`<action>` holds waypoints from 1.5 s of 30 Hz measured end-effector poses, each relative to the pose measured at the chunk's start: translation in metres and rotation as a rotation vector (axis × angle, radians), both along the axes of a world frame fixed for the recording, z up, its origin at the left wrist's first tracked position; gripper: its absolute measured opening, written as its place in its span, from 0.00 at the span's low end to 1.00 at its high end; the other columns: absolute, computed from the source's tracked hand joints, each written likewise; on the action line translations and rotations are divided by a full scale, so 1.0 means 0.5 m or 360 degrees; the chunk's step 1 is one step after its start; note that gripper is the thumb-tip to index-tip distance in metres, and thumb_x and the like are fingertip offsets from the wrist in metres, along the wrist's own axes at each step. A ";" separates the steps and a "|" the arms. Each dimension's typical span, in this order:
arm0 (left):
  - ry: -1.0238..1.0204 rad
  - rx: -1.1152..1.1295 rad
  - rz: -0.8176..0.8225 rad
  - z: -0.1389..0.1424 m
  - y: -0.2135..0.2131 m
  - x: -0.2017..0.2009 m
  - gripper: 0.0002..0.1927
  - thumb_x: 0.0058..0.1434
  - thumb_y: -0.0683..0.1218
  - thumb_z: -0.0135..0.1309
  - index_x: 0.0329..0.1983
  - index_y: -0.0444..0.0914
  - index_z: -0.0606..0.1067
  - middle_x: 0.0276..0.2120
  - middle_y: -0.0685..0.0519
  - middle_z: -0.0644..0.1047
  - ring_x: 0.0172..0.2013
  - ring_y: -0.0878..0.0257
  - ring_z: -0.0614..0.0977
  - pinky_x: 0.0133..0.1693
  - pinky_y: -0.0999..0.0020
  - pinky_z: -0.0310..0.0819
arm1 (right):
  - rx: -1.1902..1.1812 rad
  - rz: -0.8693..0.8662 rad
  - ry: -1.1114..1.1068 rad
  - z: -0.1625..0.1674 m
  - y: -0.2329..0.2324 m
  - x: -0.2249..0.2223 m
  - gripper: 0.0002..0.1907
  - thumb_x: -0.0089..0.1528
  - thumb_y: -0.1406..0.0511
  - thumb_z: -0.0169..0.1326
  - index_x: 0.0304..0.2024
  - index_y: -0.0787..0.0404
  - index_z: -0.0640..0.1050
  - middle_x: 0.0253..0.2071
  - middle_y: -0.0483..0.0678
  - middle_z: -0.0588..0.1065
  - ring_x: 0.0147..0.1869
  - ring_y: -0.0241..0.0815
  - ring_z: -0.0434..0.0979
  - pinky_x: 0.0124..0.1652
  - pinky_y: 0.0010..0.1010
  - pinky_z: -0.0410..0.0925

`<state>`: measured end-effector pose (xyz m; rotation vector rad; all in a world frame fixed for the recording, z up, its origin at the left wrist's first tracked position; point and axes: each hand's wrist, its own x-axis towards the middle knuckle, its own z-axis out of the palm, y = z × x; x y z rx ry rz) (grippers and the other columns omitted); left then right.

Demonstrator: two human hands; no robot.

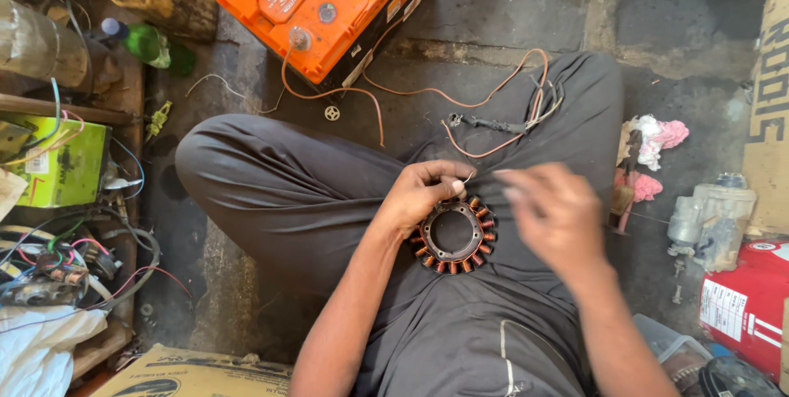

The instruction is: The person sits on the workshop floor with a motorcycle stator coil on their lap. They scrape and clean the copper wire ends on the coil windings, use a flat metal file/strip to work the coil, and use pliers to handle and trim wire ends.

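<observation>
A round stator ring [457, 234] with several copper-wound poles rests on my lap, on dark grey trousers. My left hand [423, 193] grips its upper left rim, thumb and forefinger pinching a thin wire end near the top of the ring. My right hand [552, 214] hovers just right of the ring, blurred, fingers spread; I cannot make out anything in it.
An orange battery [325, 2] stands ahead on the concrete floor, with orange wires [481, 101] trailing to my right knee. A green box and tangled wiring [57, 224] lie at left. Rags [657, 138], a metal part [711, 216] and a red box [748, 302] sit at right.
</observation>
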<state>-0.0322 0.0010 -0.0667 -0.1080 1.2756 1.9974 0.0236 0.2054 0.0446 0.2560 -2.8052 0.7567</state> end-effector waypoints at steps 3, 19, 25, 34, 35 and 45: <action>-0.0019 0.0114 0.0021 0.001 -0.005 0.000 0.15 0.60 0.34 0.54 0.50 0.28 0.79 0.35 0.52 0.81 0.35 0.67 0.80 0.40 0.72 0.77 | -0.0056 0.0147 -0.0092 -0.016 -0.051 -0.013 0.17 0.58 0.69 0.60 0.50 0.53 0.83 0.38 0.46 0.76 0.38 0.50 0.75 0.39 0.40 0.69; -0.0064 0.0078 -0.0001 -0.003 -0.003 -0.003 0.16 0.60 0.33 0.54 0.52 0.30 0.80 0.37 0.52 0.81 0.36 0.68 0.80 0.41 0.73 0.77 | -0.0042 0.0131 -0.0006 0.000 -0.031 -0.012 0.14 0.59 0.68 0.61 0.48 0.52 0.83 0.38 0.46 0.76 0.34 0.49 0.75 0.37 0.39 0.68; -0.0113 0.0127 -0.0031 -0.006 -0.010 -0.003 0.16 0.61 0.34 0.54 0.53 0.30 0.79 0.35 0.51 0.81 0.35 0.67 0.80 0.41 0.72 0.78 | -0.0044 -0.0010 -0.0214 0.016 0.025 -0.011 0.13 0.60 0.68 0.60 0.47 0.52 0.84 0.37 0.47 0.77 0.29 0.45 0.75 0.32 0.37 0.68; -0.0119 0.0125 0.0003 -0.001 -0.007 -0.005 0.15 0.60 0.34 0.55 0.51 0.30 0.79 0.38 0.51 0.81 0.36 0.67 0.81 0.41 0.72 0.79 | 0.0014 0.0109 -0.0037 0.006 -0.027 -0.015 0.17 0.57 0.69 0.61 0.48 0.50 0.84 0.38 0.45 0.75 0.35 0.47 0.74 0.37 0.40 0.68; -0.0121 0.0147 0.0015 0.001 -0.010 -0.004 0.15 0.61 0.34 0.55 0.52 0.30 0.80 0.38 0.50 0.81 0.36 0.66 0.81 0.41 0.71 0.79 | 0.0045 0.0122 -0.0061 0.001 -0.038 -0.019 0.17 0.57 0.69 0.61 0.49 0.50 0.84 0.37 0.45 0.75 0.34 0.47 0.74 0.36 0.40 0.68; -0.0124 0.0116 -0.0002 -0.001 -0.008 -0.003 0.15 0.61 0.34 0.55 0.52 0.31 0.79 0.41 0.52 0.82 0.37 0.68 0.81 0.41 0.72 0.78 | -0.0094 -0.0271 -0.0165 0.006 0.042 0.027 0.14 0.62 0.69 0.61 0.49 0.49 0.83 0.38 0.45 0.74 0.33 0.42 0.74 0.35 0.37 0.67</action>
